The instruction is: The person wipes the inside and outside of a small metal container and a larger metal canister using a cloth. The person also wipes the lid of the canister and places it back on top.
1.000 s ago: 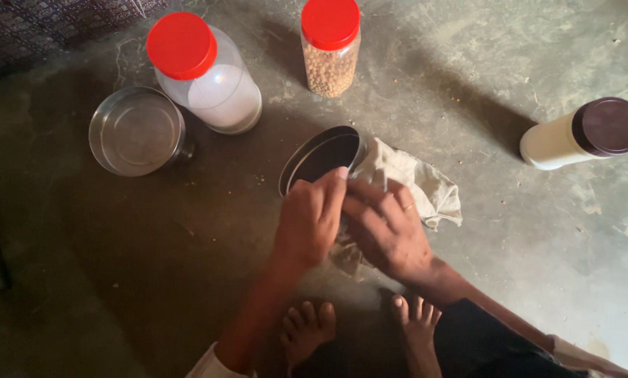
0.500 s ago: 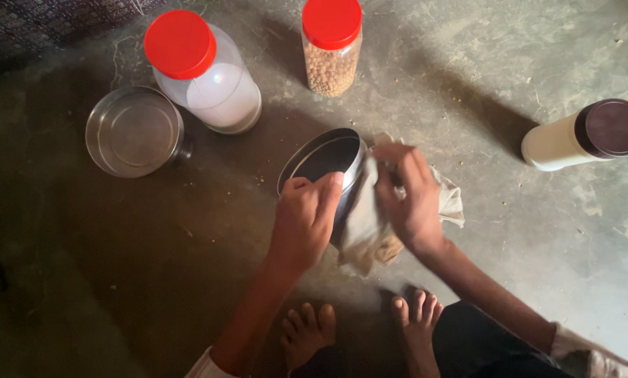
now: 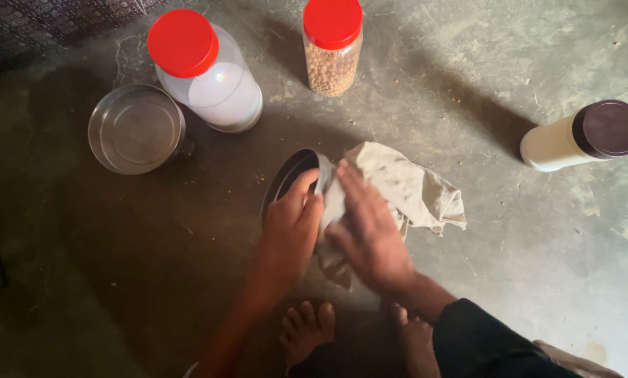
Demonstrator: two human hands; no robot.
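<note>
Left hand [image 3: 291, 227] grasps the tilted round steel tin [image 3: 286, 183] by its rim; right hand [image 3: 370, 234], fingers flat, presses crumpled grey cloth [image 3: 405, 185] against it.

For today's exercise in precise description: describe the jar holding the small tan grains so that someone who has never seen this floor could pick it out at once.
Start from the grey concrete floor and look to its far edge, beyond the left hand and right hand. Two red-lidded containers stand there; the grain jar is the right one. Unlike the wider jar of white contents beside it, it is narrow, clear and filled with small tan grains.
</note>
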